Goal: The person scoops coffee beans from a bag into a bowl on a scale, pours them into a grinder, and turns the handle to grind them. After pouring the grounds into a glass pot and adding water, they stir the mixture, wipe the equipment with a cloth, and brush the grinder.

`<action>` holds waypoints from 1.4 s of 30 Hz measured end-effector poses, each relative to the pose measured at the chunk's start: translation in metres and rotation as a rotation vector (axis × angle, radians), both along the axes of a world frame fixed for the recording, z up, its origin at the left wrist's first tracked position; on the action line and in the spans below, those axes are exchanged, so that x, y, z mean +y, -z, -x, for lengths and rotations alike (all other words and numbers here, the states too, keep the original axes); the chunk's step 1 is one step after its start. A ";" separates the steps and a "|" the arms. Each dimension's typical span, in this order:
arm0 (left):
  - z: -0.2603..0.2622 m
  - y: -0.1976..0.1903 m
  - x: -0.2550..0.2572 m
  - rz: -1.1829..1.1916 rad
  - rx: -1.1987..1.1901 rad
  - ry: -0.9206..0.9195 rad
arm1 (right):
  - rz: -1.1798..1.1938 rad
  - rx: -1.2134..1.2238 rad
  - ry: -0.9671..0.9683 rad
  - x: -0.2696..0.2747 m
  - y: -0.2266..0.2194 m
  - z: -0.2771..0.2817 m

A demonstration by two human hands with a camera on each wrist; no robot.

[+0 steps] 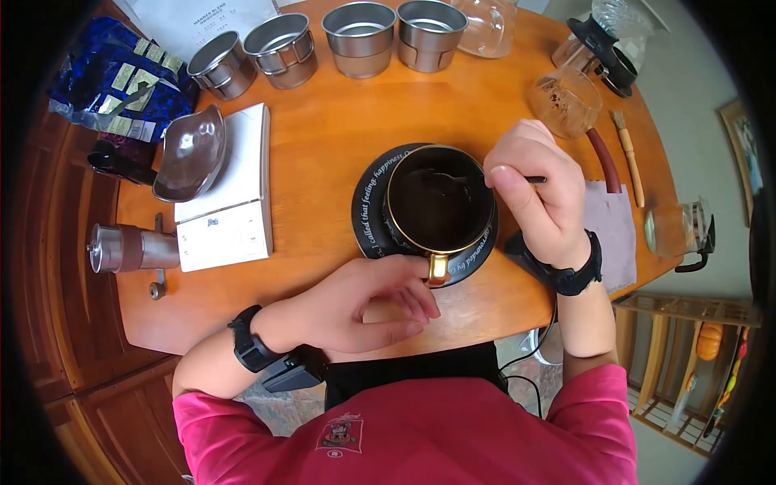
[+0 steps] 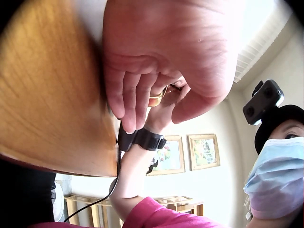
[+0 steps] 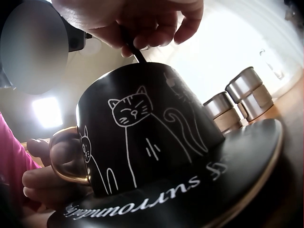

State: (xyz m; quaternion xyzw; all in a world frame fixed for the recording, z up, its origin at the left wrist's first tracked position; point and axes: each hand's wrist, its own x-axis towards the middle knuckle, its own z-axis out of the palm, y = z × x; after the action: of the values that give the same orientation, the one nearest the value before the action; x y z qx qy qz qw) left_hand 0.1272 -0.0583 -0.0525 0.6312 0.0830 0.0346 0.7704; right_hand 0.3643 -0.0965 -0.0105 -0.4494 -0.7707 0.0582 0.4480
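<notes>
A black cup with white cat drawings stands on a black saucer with white lettering. Dark liquid fills part of it. My left hand is at the gold handle, its index finger hooked through the loop while the other fingers hang loosely below. Over the rim, my right hand pinches a dark spoon between thumb and fingers. The spoon slants down into the cup, and its bowl shows at the liquid.
Several metal cups line the back. At left are a white scale, a glass dish, a hand grinder and a blue bag. A glass pot, brush and cloth lie right.
</notes>
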 end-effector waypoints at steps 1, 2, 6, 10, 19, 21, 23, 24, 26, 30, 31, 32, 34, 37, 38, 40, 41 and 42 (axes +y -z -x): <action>0.000 0.001 0.000 -0.004 0.000 0.007 | -0.007 0.012 -0.004 -0.001 0.001 0.001; 0.001 0.003 -0.001 0.001 0.003 0.005 | -0.002 0.016 -0.006 -0.001 0.002 0.002; 0.001 0.002 -0.002 0.010 -0.017 -0.010 | -0.070 -0.073 0.059 0.000 0.000 0.004; 0.003 0.003 -0.003 0.028 -0.015 -0.018 | -0.077 -0.068 0.042 -0.001 0.001 0.002; 0.003 0.003 -0.002 0.027 -0.024 -0.010 | -0.091 0.001 -0.039 -0.001 0.004 0.004; 0.004 0.006 -0.003 0.038 -0.034 -0.016 | -0.085 -0.027 -0.054 0.000 0.003 0.004; 0.004 0.007 -0.003 0.049 -0.046 -0.023 | -0.081 -0.056 -0.069 0.000 0.002 0.005; 0.004 0.007 -0.002 0.036 -0.048 -0.014 | -0.081 -0.068 -0.058 0.000 0.003 0.005; 0.003 0.007 -0.002 0.027 -0.049 -0.005 | -0.078 -0.080 -0.048 0.001 0.004 0.005; 0.005 0.011 -0.002 0.014 -0.081 -0.019 | -0.048 -0.092 -0.053 -0.003 0.002 0.004; 0.005 0.012 -0.002 0.009 -0.098 -0.009 | -0.083 -0.113 0.016 -0.003 0.002 0.003; 0.005 0.013 -0.002 0.011 -0.096 -0.007 | -0.121 -0.136 0.085 -0.004 0.002 0.002; 0.005 0.012 -0.003 0.002 -0.104 -0.021 | -0.037 -0.055 0.112 -0.006 0.003 -0.002; 0.005 0.012 -0.003 0.005 -0.104 -0.034 | 0.034 0.066 -0.167 -0.004 0.001 -0.003; 0.005 0.012 -0.003 0.004 -0.106 -0.032 | 0.034 0.064 -0.166 -0.003 0.001 -0.001; 0.005 0.012 -0.003 0.019 -0.091 -0.026 | 0.054 -0.030 -0.188 -0.002 0.002 0.004; 0.005 0.010 -0.002 0.020 -0.094 -0.025 | 0.070 -0.029 -0.143 -0.001 0.002 0.005; 0.005 0.007 -0.001 0.020 -0.050 -0.007 | 0.069 -0.032 -0.141 -0.001 0.002 0.003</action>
State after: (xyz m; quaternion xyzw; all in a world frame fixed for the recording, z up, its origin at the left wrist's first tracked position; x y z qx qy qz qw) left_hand 0.1221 -0.0597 -0.0598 0.6221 0.0662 0.0521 0.7784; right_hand 0.3608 -0.0973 -0.0128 -0.4099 -0.8051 0.1088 0.4147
